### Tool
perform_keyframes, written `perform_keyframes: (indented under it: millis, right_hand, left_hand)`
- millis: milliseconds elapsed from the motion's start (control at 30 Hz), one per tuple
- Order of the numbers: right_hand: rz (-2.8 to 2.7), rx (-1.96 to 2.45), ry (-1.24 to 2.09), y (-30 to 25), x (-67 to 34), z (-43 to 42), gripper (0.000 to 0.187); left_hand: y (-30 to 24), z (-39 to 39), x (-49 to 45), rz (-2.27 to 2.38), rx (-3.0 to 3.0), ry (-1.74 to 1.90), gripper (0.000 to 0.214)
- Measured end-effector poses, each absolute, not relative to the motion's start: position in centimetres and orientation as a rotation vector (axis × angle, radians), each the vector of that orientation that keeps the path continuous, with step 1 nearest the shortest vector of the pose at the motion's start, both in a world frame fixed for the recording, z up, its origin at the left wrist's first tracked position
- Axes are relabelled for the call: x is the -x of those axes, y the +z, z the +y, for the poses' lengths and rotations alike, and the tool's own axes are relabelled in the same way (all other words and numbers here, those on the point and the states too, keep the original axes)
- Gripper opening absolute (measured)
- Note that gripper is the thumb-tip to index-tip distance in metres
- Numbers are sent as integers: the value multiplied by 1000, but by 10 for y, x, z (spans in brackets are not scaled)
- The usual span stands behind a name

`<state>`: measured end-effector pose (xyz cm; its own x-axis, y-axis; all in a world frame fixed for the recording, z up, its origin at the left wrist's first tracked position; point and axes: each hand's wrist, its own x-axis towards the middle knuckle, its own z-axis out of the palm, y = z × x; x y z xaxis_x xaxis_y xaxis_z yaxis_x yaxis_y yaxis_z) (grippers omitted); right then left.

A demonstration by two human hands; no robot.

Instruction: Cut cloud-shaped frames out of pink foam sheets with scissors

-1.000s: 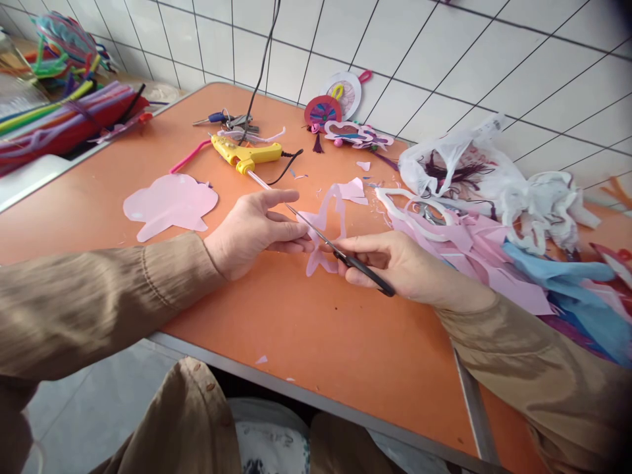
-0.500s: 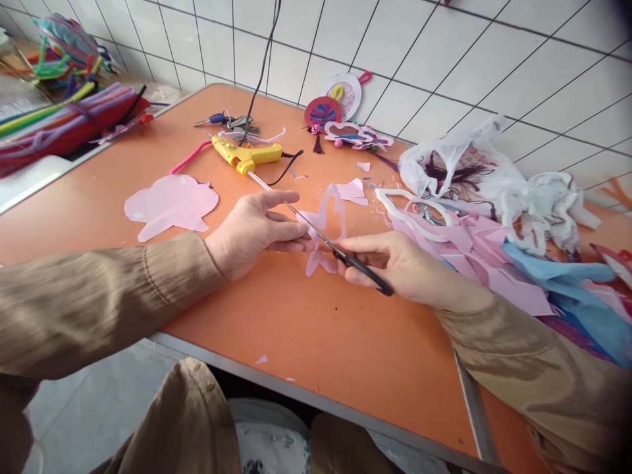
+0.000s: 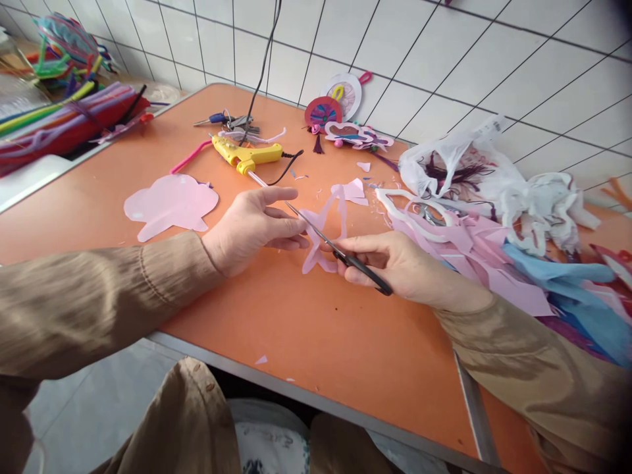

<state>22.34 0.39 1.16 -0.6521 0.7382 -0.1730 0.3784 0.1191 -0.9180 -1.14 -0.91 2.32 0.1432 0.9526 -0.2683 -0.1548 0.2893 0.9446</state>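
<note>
Black-handled scissors [image 3: 363,268] are gripped in my right hand [image 3: 402,268], their thin metal blades pointing up and left toward my left fingers. My left hand [image 3: 257,227] pinches a pink cut-out outline [image 3: 340,214], a thin looping frame, between thumb and fingers. The blades cross over this piece near my left fingertips; exactly where they meet it is partly hidden. Left of my left hand a pink cloud-like cut-out [image 3: 170,204] lies flat on the orange table [image 3: 316,336].
A yellow glue gun [image 3: 251,157] with a black cord lies behind my left hand, near some keys [image 3: 239,122]. Decorated round crafts [image 3: 323,112] lean by the tiled wall. Pink scraps [image 3: 494,250], blue material [image 3: 587,296] and a white plastic bag [image 3: 454,158] crowd the right.
My left hand has shifted very slightly left, and the lower part of the pink outline has swung a little left with it. The scissors have barely moved.
</note>
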Motion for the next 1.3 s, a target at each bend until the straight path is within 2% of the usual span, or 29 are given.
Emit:
perform_keyframes:
  millis: [333,533,833,1300]
  right_hand:
    - [-1979,1159,1624,15,-220,2,46]
    - [-1994,1133,1577,14,-220,1,36]
    - [-2007,1112,1555,12,-220,1,30]
    - [-1986,1077,1639,8,-225,2,40]
  left_hand:
    - [26,-9,13,1180,-1035,989,73]
    - [25,-10,11,1137,-1003,1011,68]
    - [22,-11,10,1091,-919,1048,72]
    - [21,-12,9,1072,-886,1062,66]
